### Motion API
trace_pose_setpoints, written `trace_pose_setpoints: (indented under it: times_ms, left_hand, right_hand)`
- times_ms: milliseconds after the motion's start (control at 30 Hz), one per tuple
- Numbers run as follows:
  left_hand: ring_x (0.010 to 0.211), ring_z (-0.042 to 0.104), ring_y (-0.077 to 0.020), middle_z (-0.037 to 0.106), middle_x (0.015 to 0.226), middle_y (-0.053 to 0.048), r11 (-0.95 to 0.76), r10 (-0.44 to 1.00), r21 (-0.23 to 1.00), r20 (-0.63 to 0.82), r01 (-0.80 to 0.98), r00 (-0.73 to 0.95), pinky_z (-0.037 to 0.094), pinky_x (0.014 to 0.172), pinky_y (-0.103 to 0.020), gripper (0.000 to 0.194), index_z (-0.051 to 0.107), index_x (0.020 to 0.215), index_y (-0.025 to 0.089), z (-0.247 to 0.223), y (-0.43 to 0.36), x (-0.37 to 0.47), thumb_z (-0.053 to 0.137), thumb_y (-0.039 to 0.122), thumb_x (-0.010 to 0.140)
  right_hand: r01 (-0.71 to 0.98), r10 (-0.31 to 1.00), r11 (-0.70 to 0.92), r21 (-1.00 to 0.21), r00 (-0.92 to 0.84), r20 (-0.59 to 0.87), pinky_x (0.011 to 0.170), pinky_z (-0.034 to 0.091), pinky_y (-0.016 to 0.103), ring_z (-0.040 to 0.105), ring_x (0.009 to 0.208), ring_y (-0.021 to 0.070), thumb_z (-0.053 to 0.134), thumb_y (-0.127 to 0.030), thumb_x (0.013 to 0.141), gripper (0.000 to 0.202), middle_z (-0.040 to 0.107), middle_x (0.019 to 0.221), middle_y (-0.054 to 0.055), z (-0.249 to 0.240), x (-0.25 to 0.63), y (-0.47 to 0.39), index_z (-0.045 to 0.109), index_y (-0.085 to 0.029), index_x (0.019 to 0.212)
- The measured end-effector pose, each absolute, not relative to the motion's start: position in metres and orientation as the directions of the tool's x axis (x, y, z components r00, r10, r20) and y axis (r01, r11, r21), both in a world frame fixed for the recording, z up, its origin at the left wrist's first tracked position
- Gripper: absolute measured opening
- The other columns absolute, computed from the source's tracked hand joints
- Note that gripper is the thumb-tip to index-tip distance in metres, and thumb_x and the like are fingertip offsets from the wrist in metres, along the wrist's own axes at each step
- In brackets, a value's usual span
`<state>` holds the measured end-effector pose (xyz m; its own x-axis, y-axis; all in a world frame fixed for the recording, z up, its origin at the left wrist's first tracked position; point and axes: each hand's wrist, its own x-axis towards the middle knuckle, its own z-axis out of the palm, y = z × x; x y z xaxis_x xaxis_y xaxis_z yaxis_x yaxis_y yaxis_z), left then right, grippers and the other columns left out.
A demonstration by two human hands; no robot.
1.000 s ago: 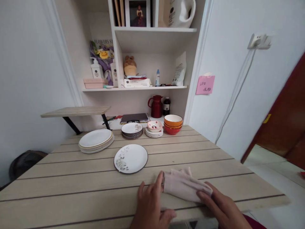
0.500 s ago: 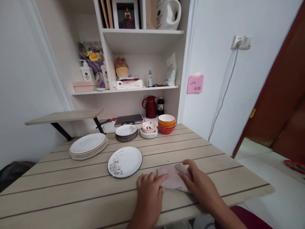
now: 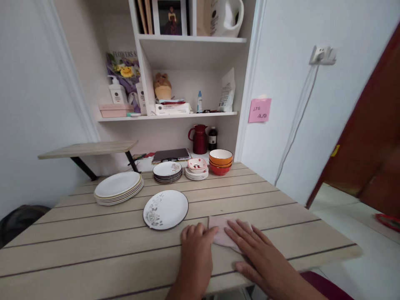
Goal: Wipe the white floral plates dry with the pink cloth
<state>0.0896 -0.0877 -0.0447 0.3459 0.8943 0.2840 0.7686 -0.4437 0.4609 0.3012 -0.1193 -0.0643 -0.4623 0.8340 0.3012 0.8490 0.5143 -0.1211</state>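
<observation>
A folded pale pink cloth (image 3: 223, 234) lies flat on the wood-plank table (image 3: 103, 254). My right hand (image 3: 256, 250) rests palm down on its right part, fingers stretched out and thumb apart. At the cloth's left edge, my left hand (image 3: 196, 250) is curled, with its thumb pressing the cloth; its fingertips are partly hidden. Just beyond my left hand lies a round white plate (image 3: 165, 209) with a dark rim and a floral print. Neither hand touches this plate.
Along the back stand white oval plates (image 3: 118, 185), dark-rimmed plates (image 3: 167, 171), small dishes (image 3: 196, 171) and orange and red bowls (image 3: 220, 162). Behind them are a dark red jug (image 3: 199, 139) and a shelf unit (image 3: 168, 116). A small raised wooden stand (image 3: 87, 149) is at left.
My right hand has gone from bent, pinching fingers at the cloth's far right corner to lying flat on it. The raised flap is down. My left hand stays at the left edge.
</observation>
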Motion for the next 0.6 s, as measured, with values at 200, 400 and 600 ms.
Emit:
trace_pose_setpoints:
  times_ms: [200, 400, 600]
  left_hand:
    - [0.088, 0.058, -0.021, 0.067, 0.088, -0.007, -0.295, 0.955, 0.814, 0.238, 0.5, 0.176, 0.034, 0.095, -0.039, 0.032, 0.066, 0.101, 0.02, -0.05, -0.076, 0.081, 0.037, 0.022, 0.088]
    - [0.11, 0.053, -0.0243, 0.054, 0.125, -0.016, -0.202, 0.979, 0.976, 0.201, 0.082, 0.028, 0.039, 0.096, -0.035, 0.059, 0.046, 0.131, 0.015, -0.052, -0.079, 0.071, 0.051, 0.049, 0.084]
    - [0.115, 0.053, -0.0269, 0.058, 0.127, -0.015, -0.025, 0.981, 0.954, 0.081, -0.298, 0.177, 0.041, 0.096, -0.033, 0.066, 0.05, 0.129, 0.015, -0.047, -0.094, 0.059, 0.067, 0.048, 0.074]
  right_hand:
    - [0.924, 0.927, 0.259, -0.282, -0.156, 0.341, 0.087, 0.046, 0.043, 0.063, 0.105, 0.0283, 0.039, -0.031, 0.09, 0.038, 0.068, 0.117, 0.007, -0.062, 0.292, -0.103, 0.06, -0.03, 0.121]
    - [0.311, 0.997, 0.039, -0.95, -0.07, 0.018, 0.061, 0.043, 0.027, 0.061, 0.07, 0.0193, 0.053, -0.045, 0.083, 0.032, 0.07, 0.082, 0.006, -0.021, 0.276, -0.087, 0.067, -0.019, 0.096]
    - [-0.233, 0.91, -0.309, -0.922, -0.355, -0.216, 0.054, 0.042, 0.022, 0.055, 0.058, 0.0117, 0.069, -0.04, 0.074, 0.028, 0.064, 0.071, 0.003, -0.02, 0.235, -0.095, 0.066, -0.015, 0.087]
